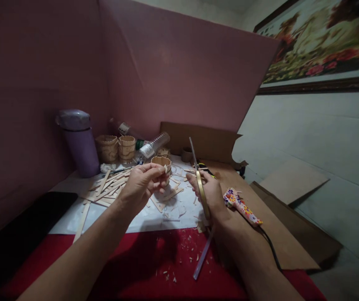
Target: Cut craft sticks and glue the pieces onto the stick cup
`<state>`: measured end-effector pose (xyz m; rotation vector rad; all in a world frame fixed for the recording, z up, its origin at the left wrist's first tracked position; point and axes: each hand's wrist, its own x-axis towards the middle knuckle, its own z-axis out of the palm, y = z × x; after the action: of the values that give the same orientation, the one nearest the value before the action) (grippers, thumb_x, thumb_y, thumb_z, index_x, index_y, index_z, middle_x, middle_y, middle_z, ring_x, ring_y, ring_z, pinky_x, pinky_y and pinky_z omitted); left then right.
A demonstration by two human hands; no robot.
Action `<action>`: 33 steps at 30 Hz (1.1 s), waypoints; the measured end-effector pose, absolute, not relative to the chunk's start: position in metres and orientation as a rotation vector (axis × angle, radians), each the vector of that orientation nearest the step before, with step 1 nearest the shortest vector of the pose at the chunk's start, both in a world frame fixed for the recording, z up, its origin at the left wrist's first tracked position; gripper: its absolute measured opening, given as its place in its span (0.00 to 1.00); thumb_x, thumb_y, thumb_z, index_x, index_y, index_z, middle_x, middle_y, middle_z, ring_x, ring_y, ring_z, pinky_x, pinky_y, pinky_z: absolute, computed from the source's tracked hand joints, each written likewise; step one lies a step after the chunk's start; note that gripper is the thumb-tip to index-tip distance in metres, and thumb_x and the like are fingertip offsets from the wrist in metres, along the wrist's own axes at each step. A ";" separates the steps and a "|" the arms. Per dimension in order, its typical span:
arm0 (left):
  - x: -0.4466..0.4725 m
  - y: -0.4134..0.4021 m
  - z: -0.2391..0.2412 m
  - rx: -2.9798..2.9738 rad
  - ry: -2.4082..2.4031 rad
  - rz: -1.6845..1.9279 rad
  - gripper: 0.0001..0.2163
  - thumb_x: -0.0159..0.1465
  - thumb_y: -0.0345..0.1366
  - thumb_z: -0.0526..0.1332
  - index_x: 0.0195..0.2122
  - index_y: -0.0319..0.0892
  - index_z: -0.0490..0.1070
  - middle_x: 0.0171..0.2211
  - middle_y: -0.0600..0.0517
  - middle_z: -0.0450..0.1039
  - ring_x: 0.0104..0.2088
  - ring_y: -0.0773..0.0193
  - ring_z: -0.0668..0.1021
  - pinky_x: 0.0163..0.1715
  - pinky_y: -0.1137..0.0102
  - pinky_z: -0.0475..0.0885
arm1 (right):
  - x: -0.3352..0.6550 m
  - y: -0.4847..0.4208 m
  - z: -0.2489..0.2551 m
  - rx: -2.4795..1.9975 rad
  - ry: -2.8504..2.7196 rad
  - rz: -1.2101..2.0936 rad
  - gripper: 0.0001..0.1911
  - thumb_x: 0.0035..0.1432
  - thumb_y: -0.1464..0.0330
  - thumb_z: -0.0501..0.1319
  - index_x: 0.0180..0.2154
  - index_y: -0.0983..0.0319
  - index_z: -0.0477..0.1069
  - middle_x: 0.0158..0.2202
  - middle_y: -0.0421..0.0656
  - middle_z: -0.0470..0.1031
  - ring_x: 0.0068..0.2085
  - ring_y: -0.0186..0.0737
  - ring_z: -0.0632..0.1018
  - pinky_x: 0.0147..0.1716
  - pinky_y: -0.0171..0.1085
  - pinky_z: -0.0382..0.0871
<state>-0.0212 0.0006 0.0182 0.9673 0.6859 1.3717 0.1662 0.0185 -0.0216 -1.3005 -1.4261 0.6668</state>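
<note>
My left hand point(142, 184) is closed in a pinch on a small piece of wooden stick point(166, 168), held above the white sheet point(135, 217). My right hand point(209, 192) is closed around the gold handles of a pair of scissors point(198, 175), whose blades point up and away. Just behind the left fingers stands a small round basket of sticks point(162, 162). Loose flat wooden sticks point(108, 188) lie scattered under and to the left of my left hand.
Two finished stick baskets point(116, 148), a purple flask point(80, 144) and a plastic bottle point(154, 145) stand at the back. A patterned glue gun point(243, 207) with a black cord lies right of my hand. A glue stick point(202, 255) and chips litter the red cloth point(141, 259). A pink board point(173, 67) walls the back.
</note>
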 end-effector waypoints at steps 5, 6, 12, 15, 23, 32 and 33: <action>-0.019 0.002 0.014 0.928 0.611 1.327 0.09 0.49 0.28 0.69 0.23 0.36 0.68 0.25 0.49 0.76 0.20 0.72 0.73 0.16 0.79 0.65 | 0.178 0.033 -0.031 -1.921 -1.730 0.202 0.15 0.51 0.71 0.60 0.42 0.67 0.74 0.39 0.55 0.80 0.40 0.49 0.79 0.35 0.38 0.65; -0.018 0.002 0.014 0.928 0.604 1.307 0.08 0.50 0.28 0.69 0.24 0.36 0.68 0.25 0.49 0.76 0.19 0.72 0.73 0.16 0.79 0.65 | 0.176 0.032 -0.032 -1.957 -1.798 0.155 0.15 0.52 0.71 0.59 0.41 0.67 0.75 0.39 0.56 0.80 0.41 0.49 0.79 0.35 0.38 0.65; -0.011 -0.004 0.011 0.957 0.633 1.206 0.10 0.48 0.26 0.71 0.30 0.36 0.73 0.26 0.48 0.78 0.21 0.70 0.75 0.19 0.77 0.70 | 0.162 0.020 -0.029 -2.044 -2.002 -0.029 0.14 0.57 0.68 0.57 0.43 0.64 0.76 0.40 0.54 0.80 0.41 0.51 0.80 0.34 0.39 0.65; -0.007 -0.007 0.011 0.977 0.657 1.193 0.10 0.47 0.27 0.72 0.30 0.35 0.74 0.26 0.46 0.78 0.21 0.68 0.76 0.19 0.76 0.71 | 0.162 0.019 -0.026 -1.999 -2.061 -0.053 0.14 0.60 0.70 0.55 0.44 0.63 0.76 0.44 0.54 0.78 0.42 0.50 0.79 0.36 0.40 0.65; -0.002 -0.007 0.007 1.063 0.690 1.191 0.13 0.46 0.32 0.74 0.30 0.36 0.73 0.24 0.47 0.78 0.20 0.66 0.76 0.18 0.73 0.71 | 0.160 0.008 -0.016 -1.061 -1.745 0.453 0.13 0.66 0.65 0.52 0.37 0.61 0.74 0.35 0.44 0.76 0.38 0.39 0.76 0.40 0.37 0.67; 0.001 -0.009 0.005 1.183 0.765 1.298 0.13 0.47 0.33 0.73 0.29 0.37 0.70 0.21 0.50 0.76 0.18 0.65 0.76 0.17 0.73 0.70 | 0.155 0.002 -0.012 -0.875 -1.616 0.803 0.08 0.56 0.64 0.63 0.29 0.61 0.70 0.26 0.39 0.72 0.29 0.35 0.73 0.32 0.35 0.66; 0.001 -0.009 0.005 1.183 0.774 1.330 0.13 0.47 0.33 0.73 0.29 0.37 0.70 0.21 0.50 0.76 0.18 0.65 0.76 0.17 0.73 0.70 | 0.156 0.003 -0.012 -0.872 -1.599 0.839 0.09 0.55 0.63 0.64 0.29 0.62 0.70 0.25 0.38 0.71 0.28 0.34 0.72 0.30 0.35 0.65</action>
<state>0.0010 -0.0091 0.0049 1.1831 0.7738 1.3296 0.1556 0.0034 -0.0119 -0.8722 -1.5986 0.8386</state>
